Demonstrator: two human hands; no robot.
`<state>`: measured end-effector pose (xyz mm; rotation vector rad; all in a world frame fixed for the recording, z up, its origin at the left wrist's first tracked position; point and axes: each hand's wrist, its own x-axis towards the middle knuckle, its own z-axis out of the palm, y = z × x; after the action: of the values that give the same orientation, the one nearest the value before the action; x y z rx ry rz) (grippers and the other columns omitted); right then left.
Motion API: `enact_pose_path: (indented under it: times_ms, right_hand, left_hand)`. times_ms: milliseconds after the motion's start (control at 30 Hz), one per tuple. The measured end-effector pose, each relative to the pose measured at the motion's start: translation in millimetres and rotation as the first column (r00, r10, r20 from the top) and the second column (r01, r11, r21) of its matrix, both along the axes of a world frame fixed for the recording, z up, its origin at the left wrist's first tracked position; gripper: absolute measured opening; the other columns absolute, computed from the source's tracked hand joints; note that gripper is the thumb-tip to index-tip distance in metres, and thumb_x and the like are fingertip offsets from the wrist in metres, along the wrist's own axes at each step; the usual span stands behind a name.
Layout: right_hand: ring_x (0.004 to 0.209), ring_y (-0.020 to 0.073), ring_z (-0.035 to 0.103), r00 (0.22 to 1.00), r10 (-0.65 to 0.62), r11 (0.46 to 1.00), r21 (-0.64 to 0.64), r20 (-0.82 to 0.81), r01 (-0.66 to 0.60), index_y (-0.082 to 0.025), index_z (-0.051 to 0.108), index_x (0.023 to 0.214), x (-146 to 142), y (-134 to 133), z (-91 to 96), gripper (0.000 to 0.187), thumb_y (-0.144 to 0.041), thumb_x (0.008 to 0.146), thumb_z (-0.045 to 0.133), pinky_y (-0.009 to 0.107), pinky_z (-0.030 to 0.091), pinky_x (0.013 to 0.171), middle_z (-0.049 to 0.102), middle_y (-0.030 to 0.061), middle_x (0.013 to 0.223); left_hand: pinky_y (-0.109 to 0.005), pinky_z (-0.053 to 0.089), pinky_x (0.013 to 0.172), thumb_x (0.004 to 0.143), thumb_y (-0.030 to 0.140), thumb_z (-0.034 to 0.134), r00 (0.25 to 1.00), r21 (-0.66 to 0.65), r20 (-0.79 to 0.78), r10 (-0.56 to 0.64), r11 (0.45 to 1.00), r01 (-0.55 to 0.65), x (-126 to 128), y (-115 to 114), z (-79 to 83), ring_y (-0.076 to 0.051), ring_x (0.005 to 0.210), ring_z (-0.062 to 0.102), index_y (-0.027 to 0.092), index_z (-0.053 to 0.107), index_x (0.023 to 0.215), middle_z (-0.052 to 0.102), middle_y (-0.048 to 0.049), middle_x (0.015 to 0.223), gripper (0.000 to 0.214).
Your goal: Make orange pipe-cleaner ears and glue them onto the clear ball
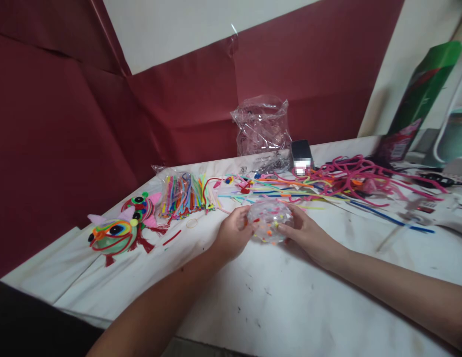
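Observation:
Between my two hands is a clear plastic ball (271, 221), rounded and see-through, with small orange, yellow, red and pink bits on it. My left hand (235, 229) grips its left side, fingers curled behind and thumb in front. On the opposite side my right hand (308, 235) holds it too, the thumb resting on the front near a yellow bit. The ball is held just over the white table (275, 297); whether it touches the surface I cannot tell. Behind it lie loose colourful pipe cleaners (283, 191).
Two colourful animal-face crafts (115, 235) with red tassels stand at the left, beside a bag of short pipe cleaners (186, 196). Farther back are a clear plastic bag (262, 129), a black box (302, 156), a pink pipe-cleaner tangle (359, 176) and a green package (420, 99).

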<state>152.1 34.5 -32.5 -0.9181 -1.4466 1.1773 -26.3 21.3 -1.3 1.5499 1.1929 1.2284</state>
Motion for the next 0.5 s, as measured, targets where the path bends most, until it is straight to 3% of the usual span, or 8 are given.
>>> enact_pose_path:
  times_ms: [133, 233, 300, 400, 500]
  right_hand:
    - [0.093, 0.0225, 0.059, 0.990, -0.082, 0.994, 0.088, 0.117, 0.072, -0.024, 0.039, 0.127, 3, 5, -6.2, 0.068, -0.043, 0.068, 0.067, 0.032, 0.051, 0.068, 0.055, 0.0087, 0.121]
    - [0.093, 0.0225, 0.058, 0.962, -0.173, 0.978, 0.154, 0.212, 0.142, -0.023, 0.038, 0.127, 5, 6, -10.4, 0.070, -0.045, 0.067, 0.067, 0.036, 0.050, 0.075, 0.054, 0.0087, 0.121]
    - [0.087, 0.0219, 0.059, 0.938, -0.221, 0.967, 0.185, 0.268, 0.175, -0.022, 0.037, 0.127, 5, 5, -11.0, 0.073, -0.046, 0.065, 0.068, 0.036, 0.050, 0.073, 0.054, 0.0092, 0.117]
    - [0.083, 0.0216, 0.059, 0.899, -0.275, 0.951, 0.230, 0.340, 0.204, -0.020, 0.037, 0.128, 3, 1, -8.4, 0.075, -0.047, 0.064, 0.068, 0.035, 0.051, 0.069, 0.056, 0.0091, 0.111]
    - [0.081, 0.0218, 0.059, 0.871, -0.294, 0.947, 0.244, 0.393, 0.210, -0.020, 0.037, 0.129, 0, -5, -3.9, 0.076, -0.046, 0.065, 0.066, 0.034, 0.051, 0.067, 0.058, 0.0086, 0.105]
  left_hand:
    - [-0.026, 0.049, 0.066, 0.069, 0.019, 0.060, 0.954, 0.214, -0.248, 0.166, 0.970, -0.113, -6, 1, -5.7, -0.014, 0.076, 0.060, 0.016, 0.054, 0.079, 0.061, -0.0021, 0.082, 0.011]
    - [-0.025, 0.048, 0.066, 0.072, 0.015, 0.056, 0.855, 0.480, -0.446, 0.263, 0.877, -0.020, -11, 2, -9.3, -0.014, 0.074, 0.057, 0.017, 0.056, 0.074, 0.059, -0.0017, 0.077, 0.003]
    - [-0.027, 0.047, 0.069, 0.076, 0.015, 0.051, 0.751, 0.597, -0.572, 0.330, 0.795, 0.106, -13, 2, -11.5, -0.015, 0.076, 0.057, 0.016, 0.057, 0.077, 0.060, -0.0036, 0.077, 0.006]
    - [-0.030, 0.046, 0.068, 0.081, 0.015, 0.045, 0.523, 0.667, -0.714, 0.466, 0.680, 0.304, -15, 1, -13.0, -0.018, 0.075, 0.056, 0.015, 0.056, 0.076, 0.059, -0.0056, 0.074, 0.013]
    - [-0.032, 0.043, 0.062, 0.080, 0.009, 0.042, 0.305, 0.645, -0.762, 0.571, 0.631, 0.430, -14, -4, -11.6, -0.019, 0.067, 0.053, 0.016, 0.053, 0.071, 0.055, -0.0052, 0.067, 0.016]
